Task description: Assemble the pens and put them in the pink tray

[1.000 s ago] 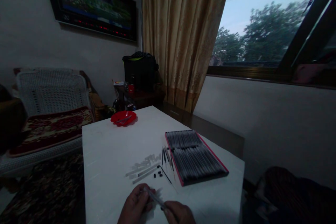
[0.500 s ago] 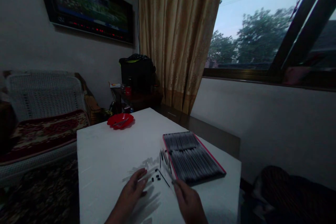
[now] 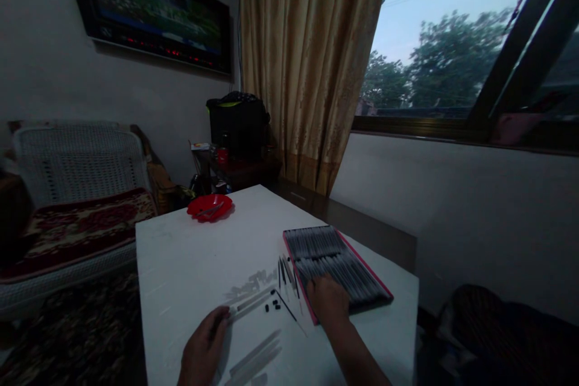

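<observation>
My left hand (image 3: 205, 338) is at the front of the white table, its fingertips pinching the near end of a slim, pale pen-like tube (image 3: 253, 300). The tube slants away to the right. My right hand (image 3: 329, 300) lies over the near left part of a flat pink-edged case (image 3: 312, 313) filled with rows of thin dark-and-clear pens (image 3: 355, 274). Its fingers curl down, and what they grip is hidden. Between the hands lie several small black caps (image 3: 272, 306) and a thin dark stick (image 3: 287, 304). More thin sticks (image 3: 284, 271) lie along the case's left side.
A red scalloped dish (image 3: 210, 208) holding thin sticks sits at the table's far left corner. Grey streaks (image 3: 256, 356) mark the white tabletop (image 3: 181, 271). Beyond are a white wicker seat (image 3: 81, 157), a dark side table (image 3: 248, 172), a curtain (image 3: 298, 60) and a window.
My right hand has moved from the case's near left corner, where it held a thin piece, onto the pens. My left hand has shifted left and closed from a more open pose.
</observation>
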`<state>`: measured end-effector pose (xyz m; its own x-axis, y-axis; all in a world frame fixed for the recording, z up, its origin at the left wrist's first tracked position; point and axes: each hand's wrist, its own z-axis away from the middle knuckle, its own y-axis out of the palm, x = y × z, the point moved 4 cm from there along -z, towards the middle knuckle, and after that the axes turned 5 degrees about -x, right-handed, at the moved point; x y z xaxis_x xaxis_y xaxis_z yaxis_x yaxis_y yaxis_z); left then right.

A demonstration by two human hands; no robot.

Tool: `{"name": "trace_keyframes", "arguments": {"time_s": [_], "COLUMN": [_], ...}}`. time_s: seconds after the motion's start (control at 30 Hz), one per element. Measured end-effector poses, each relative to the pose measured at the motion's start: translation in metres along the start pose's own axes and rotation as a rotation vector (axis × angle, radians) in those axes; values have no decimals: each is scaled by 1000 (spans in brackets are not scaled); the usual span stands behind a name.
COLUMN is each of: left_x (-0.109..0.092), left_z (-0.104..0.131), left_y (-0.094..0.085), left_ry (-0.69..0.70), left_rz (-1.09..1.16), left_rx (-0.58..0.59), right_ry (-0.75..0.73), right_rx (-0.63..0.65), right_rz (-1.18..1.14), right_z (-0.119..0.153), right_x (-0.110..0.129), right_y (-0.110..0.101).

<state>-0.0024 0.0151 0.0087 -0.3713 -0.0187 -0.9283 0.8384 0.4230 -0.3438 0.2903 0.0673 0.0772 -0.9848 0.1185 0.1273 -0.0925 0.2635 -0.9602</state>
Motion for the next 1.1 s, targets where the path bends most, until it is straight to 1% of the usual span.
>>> {"name": "trace_keyframes", "arguments": {"time_s": [0.13, 0.3, 0.4, 0.47, 0.53, 0.6, 0.67, 0.73, 0.8, 0.87, 0.93, 1.03, 1.1], "left_x": [-3, -5, -6, -6, -5, -3, -5, -12, -23, -33, -40, -44, -44], "left_z": [-2, -2, -1, -3, -5, -8, -8, -3, 7, 20, 30, 35, 33], "left_y": [1, 0, 0, 1, 2, 2, 1, -1, -1, 2, 7, 17, 25], "left_ry": [-25, -49, -32, -19, -15, -24, -19, 41, 155, 257, 291, 281, 273], "left_rz": [28, 39, 25, 17, 26, 51, 76, 62, -34, -217, -431, -646, -696], "left_rx": [23, 9, 27, 39, 46, 50, 75, 136, 246, 372, 467, 519, 523], "right_ry": [-39, -58, -128, -218, -261, -258, -231, -194, -180, -200, -229, -232, -223], "right_rx": [-31, -67, -125, -133, -99, -83, -75, -74, -96, -154, -233, -377, -463], "right_rz": [21, 40, 5, -50, -69, -49, -31, -15, 4, 26, 39, -5, -78], "right_z": [5, 5, 16, 32, 50, 65, 74, 78, 79, 81, 85, 90, 93], "right_x": [-1, 3, 10, 16, 21, 23, 24, 22, 21, 20, 19, 18, 17], "right_y": [-1, -3, -3, 4, 16, 29, 39, 45, 50, 54, 58, 60, 58]}}
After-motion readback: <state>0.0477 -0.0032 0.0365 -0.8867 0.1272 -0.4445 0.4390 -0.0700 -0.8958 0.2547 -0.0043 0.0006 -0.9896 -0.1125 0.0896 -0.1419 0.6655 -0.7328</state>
